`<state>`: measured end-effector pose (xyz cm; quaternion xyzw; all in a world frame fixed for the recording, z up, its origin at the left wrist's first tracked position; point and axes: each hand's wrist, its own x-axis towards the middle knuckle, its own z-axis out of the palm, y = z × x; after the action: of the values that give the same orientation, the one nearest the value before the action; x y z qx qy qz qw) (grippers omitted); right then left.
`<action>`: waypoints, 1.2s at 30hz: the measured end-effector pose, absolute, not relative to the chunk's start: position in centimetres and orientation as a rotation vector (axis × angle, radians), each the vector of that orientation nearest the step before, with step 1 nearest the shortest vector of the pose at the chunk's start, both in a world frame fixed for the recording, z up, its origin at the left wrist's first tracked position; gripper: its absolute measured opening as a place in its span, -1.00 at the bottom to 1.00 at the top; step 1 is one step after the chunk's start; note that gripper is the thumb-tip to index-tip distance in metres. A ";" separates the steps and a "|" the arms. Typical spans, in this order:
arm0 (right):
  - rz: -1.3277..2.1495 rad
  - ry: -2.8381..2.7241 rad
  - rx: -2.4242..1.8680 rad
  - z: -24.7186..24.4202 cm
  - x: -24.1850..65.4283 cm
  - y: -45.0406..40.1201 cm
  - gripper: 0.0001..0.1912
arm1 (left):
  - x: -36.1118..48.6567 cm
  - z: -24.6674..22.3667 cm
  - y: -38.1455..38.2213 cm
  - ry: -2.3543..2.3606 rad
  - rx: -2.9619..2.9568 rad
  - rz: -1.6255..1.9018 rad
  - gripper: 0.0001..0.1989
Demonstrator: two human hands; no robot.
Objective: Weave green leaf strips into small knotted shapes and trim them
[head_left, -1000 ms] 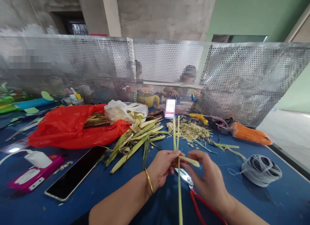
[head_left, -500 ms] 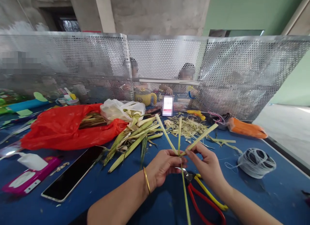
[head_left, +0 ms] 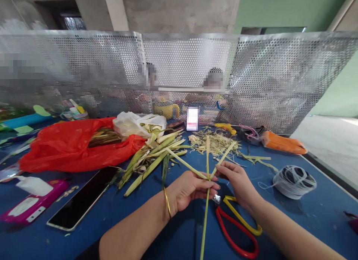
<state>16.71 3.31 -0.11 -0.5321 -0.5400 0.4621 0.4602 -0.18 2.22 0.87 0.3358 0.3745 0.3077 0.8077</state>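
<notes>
Pale green leaf strips (head_left: 207,155) fan out in several directions from one crossing point above the blue table. My left hand (head_left: 192,189), with a gold bangle at its wrist, pinches the strips at that crossing. Thumb and fingers of my right hand (head_left: 233,174) are closed on the strip that points up and right. One long strip (head_left: 206,219) hangs down toward the near edge. Under the hands lie pliers-like cutters with red and yellow handles (head_left: 237,230), their head partly hidden by my left hand.
On the left are a red bag (head_left: 67,144), a dark phone (head_left: 84,200) and a magenta power strip (head_left: 33,202). Husk leaves (head_left: 153,159) and shredded scraps (head_left: 215,142) lie ahead. String (head_left: 295,181) sits right. A perforated metal screen (head_left: 190,58) stands behind, with people beyond.
The left strip has swung lower and outward, and the right strip now points more steeply upward. My right hand has shifted slightly along with it. The lower strip's end has moved left.
</notes>
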 end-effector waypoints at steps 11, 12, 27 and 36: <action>1.033 -1.827 -1.502 0.2 15.7 1.2 -0.66 | 0.1 0.2 2.8 0.894 0.499 0.984 -0.83; 1.152 -1.847 -1.476 0.0 15.4 0.8 -0.67 | 0.1 0.1 2.9 0.895 0.490 0.997 -0.82; 0.249 -2.540 -1.525 2.8 17.5 1.5 -0.75 | -0.9 1.0 3.4 0.918 0.476 0.824 -0.65; 0.255 -2.673 -1.447 1.9 17.3 1.5 -0.77 | -0.3 0.7 3.2 0.889 0.415 0.842 -0.80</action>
<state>17.26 1.52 1.93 -0.4739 -0.8754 0.0836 0.0460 -0.30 3.17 0.68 0.1932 0.4142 0.3922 0.7983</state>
